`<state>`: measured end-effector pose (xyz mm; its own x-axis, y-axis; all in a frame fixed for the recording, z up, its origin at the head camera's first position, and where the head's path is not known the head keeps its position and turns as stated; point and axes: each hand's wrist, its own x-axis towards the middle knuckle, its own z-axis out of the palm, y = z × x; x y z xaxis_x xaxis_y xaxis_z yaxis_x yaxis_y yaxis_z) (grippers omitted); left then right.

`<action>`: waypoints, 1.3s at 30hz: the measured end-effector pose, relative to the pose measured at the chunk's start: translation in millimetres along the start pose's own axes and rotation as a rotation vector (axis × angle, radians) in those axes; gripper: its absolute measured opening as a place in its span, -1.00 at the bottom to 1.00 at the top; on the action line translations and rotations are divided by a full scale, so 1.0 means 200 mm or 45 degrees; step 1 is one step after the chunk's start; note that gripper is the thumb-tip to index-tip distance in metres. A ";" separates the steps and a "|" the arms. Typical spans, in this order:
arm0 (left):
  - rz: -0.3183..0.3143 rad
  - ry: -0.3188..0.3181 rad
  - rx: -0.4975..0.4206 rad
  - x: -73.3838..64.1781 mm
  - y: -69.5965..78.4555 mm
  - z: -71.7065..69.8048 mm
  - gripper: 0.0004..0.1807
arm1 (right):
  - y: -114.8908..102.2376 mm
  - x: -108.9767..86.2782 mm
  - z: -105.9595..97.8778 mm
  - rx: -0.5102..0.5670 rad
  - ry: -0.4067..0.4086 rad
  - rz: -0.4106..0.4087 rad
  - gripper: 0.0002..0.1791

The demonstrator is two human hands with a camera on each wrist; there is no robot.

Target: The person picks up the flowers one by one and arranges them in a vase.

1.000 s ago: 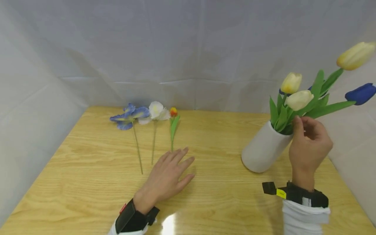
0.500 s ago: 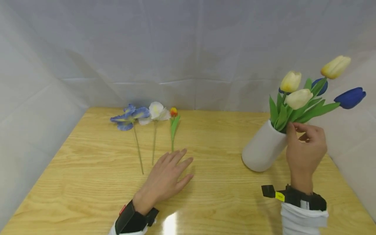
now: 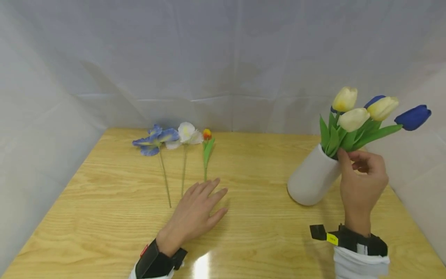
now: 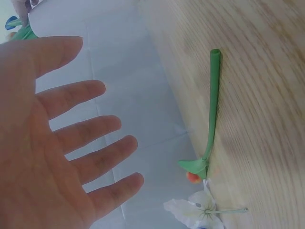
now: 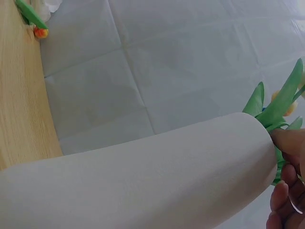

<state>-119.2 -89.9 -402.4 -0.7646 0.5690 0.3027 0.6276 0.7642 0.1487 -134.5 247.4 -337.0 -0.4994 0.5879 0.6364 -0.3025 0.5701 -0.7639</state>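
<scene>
My right hand (image 3: 364, 182) is at the mouth of the white vase (image 3: 311, 178), thumb and curled fingers pinching a tulip among the green leaves. The pinched stem is mostly hidden. The vase leans to the right in the head view and holds several cream-yellow tulips (image 3: 353, 119) and blue tulips (image 3: 414, 117). In the right wrist view, the thumb (image 5: 288, 141) presses in right at the vase's rim. My left hand (image 3: 193, 211) is spread with straight fingers over the table, holding nothing. Its fingertips are near the stem end of a small orange-yellow tulip (image 3: 207, 149).
A blue iris-like flower (image 3: 151, 142) and a white flower (image 3: 187, 133) lie left of the small tulip, stems toward me. The wooden table (image 3: 261, 232) ends at a pale grey cloth (image 3: 223, 58) hung behind it and along both sides.
My right hand has moved slightly left and down at the vase mouth. A cream-yellow tulip has sunk down and left toward the other blooms. The left hand has hardly moved.
</scene>
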 end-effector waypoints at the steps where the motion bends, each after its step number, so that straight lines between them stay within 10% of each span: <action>1: -0.001 -0.001 0.001 0.00 0.00 0.00 -0.50 | 0.00 0.00 0.00 0.007 -0.004 -0.007 -0.69; 9: -0.015 -0.024 0.003 -0.01 -0.01 0.00 -0.48 | 0.02 -0.03 -0.02 0.158 0.038 -0.086 -0.70; 17: -0.053 -0.048 0.010 -0.03 -0.04 -0.02 -0.47 | -0.07 -0.11 0.04 0.585 0.168 -0.155 -0.84; 39: -0.146 -0.028 0.017 -0.11 -0.14 -0.04 -0.47 | 0.09 -0.33 0.31 0.188 -0.691 -0.095 -0.89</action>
<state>-119.0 -126.7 -404.8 -0.8345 0.4839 0.2635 0.5338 0.8286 0.1689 -157.7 182.4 -399.1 -0.8064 0.1478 0.5726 -0.4435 0.4895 -0.7508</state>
